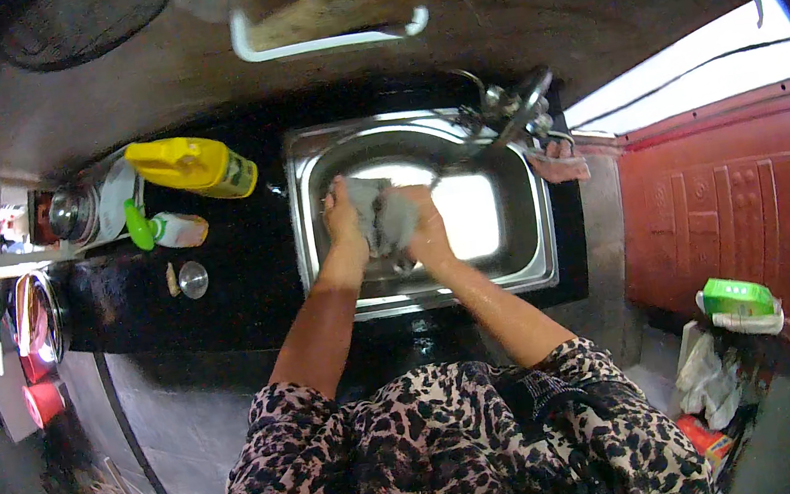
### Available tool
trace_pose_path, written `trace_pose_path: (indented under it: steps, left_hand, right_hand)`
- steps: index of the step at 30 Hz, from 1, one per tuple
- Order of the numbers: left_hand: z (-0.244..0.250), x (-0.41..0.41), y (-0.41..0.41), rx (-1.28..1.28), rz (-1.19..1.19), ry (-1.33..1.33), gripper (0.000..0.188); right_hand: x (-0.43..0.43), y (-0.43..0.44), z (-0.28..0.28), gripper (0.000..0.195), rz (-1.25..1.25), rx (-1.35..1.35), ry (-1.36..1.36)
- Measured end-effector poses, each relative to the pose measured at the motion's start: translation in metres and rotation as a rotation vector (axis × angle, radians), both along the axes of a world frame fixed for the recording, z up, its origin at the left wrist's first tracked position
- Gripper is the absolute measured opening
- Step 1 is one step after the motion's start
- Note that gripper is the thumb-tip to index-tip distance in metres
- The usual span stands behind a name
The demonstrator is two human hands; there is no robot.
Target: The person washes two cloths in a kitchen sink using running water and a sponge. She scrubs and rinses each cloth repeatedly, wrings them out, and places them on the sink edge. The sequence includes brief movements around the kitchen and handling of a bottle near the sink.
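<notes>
Over the left half of a stainless steel sink [518, 260], a grey cloth [399, 220] is bunched between both hands. My left hand [344, 216] grips its left side, with the thumb up. My right hand [428, 225] holds its right side; some of its fingers are hidden by the cloth. The cloth looks wet and blurred. The tap [523, 107] stands at the sink's back right corner. Bright light reflects off the sink bottom.
Left of the sink on the black counter [248, 283] are a yellow jug [191, 168], a spray bottle with green top [173, 229] and a small metal bowl [194, 280]. A pinkish cloth [559, 162] lies by the sink's right rim. A red panel [729, 200] stands at the right.
</notes>
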State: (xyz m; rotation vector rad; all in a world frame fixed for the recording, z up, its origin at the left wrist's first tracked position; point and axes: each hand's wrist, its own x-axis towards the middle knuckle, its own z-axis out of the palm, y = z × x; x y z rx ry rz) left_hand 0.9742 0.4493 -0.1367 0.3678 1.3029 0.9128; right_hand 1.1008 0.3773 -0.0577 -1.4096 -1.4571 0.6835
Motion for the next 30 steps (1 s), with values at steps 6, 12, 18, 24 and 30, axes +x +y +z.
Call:
trace_pose_path:
  steps: [6, 12, 18, 24, 30]
  left_hand:
    - [0.044, 0.103, -0.049, -0.072, -0.053, -0.204, 0.031]
    - [-0.031, 0.094, -0.028, -0.054, -0.198, -0.387, 0.032]
    - [0.039, 0.154, -0.068, -0.237, -0.11, -0.159, 0.037]
    - [-0.008, 0.113, -0.045, -0.148, -0.343, -0.555, 0.038]
    - [0.038, 0.129, -0.066, -0.227, -0.192, -0.23, 0.038]
  right_hand:
    - [0.084, 0.02, -0.049, 0.032, -0.303, -0.514, -0.217]
    - [0.058, -0.013, -0.022, 0.036, -0.095, -0.392, -0.246]
    - [0.128, 0.016, -0.047, 0.036, -0.346, -0.716, -0.227]
    - [0.073, -0.025, 0.003, 0.031, -0.073, -0.407, -0.27]
    - [0.132, 0.004, -0.062, 0.042, -0.347, -0.703, -0.06]
